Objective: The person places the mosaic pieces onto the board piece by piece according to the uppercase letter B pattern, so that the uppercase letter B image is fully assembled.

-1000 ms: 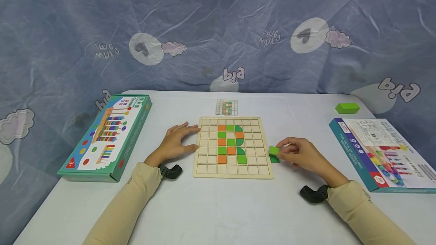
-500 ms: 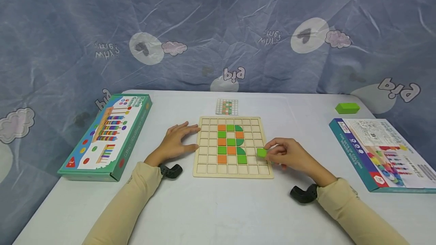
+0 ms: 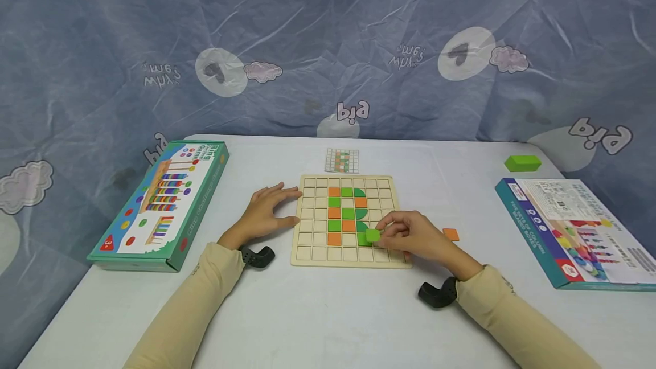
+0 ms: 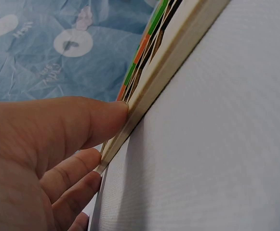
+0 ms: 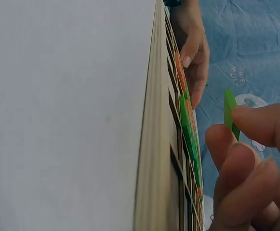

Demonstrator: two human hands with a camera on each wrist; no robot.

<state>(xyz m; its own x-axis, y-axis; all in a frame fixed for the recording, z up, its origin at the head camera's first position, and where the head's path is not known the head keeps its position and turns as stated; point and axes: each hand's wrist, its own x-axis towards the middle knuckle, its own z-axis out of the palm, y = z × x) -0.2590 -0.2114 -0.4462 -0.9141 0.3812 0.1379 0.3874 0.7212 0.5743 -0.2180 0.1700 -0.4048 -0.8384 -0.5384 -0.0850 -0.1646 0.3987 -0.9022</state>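
A pale wooden grid board (image 3: 318, 255) lies on the table, with green, orange and dark green tiles set in its middle columns. My left hand (image 3: 266, 212) rests against the board's left edge, fingers extended; in the left wrist view its thumb (image 4: 106, 120) touches the wooden rim. Over the lower right part of the board, my right hand (image 3: 412, 235) pinches a light green square tile (image 3: 373, 235) between thumb and fingers. In the right wrist view this green tile (image 5: 230, 110) is held above the board, apart from it. The hand hides some cells behind it.
An orange square tile (image 3: 451, 234) lies right of the board. A small pattern card (image 3: 341, 161) sits behind it. Green-edged boxes flank the board, one left (image 3: 164, 204) and one right (image 3: 579, 232). A green block (image 3: 523, 163) stands at the back right.
My right hand has carried the light green tile leftward from beside the board to over its lower right part. The orange tile has come into sight. My left hand has stayed put.
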